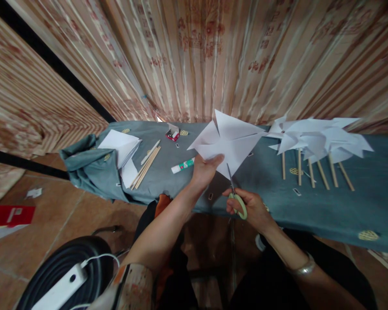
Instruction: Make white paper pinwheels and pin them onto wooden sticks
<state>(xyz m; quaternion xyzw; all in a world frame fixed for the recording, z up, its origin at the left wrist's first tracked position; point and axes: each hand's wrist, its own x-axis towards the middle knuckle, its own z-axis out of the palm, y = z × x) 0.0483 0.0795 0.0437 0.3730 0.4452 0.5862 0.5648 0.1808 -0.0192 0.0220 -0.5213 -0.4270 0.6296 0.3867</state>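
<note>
- Nearest the camera, the person's bare arms (164, 226) reach over a cloth-covered bench (326, 219).
- White paper pinwheels (317, 137) lie bunched at the right, with six wooden sticks showing below; they look finished.
- One paper sheet (237, 148), over the bench's middle, is slit inward from several corners, so seemingly partway through cutting; the left hand (207, 170) is clamped on it, thumb on top.
- Loose paper (116, 142) is stacked at the left end, probably left to be worked.
- Bare sticks (146, 168) lie beside it, apparently unused.
- Scissors (243, 209) are gripped in the right hand (255, 211), blades at the sheet's near corner; I cannot tell whether that cut is complete.
- Just beside the left hand lies a glue stick (183, 165).
- Lid raised, a small red box (173, 137) holds pieces too tiny to identify.
</note>
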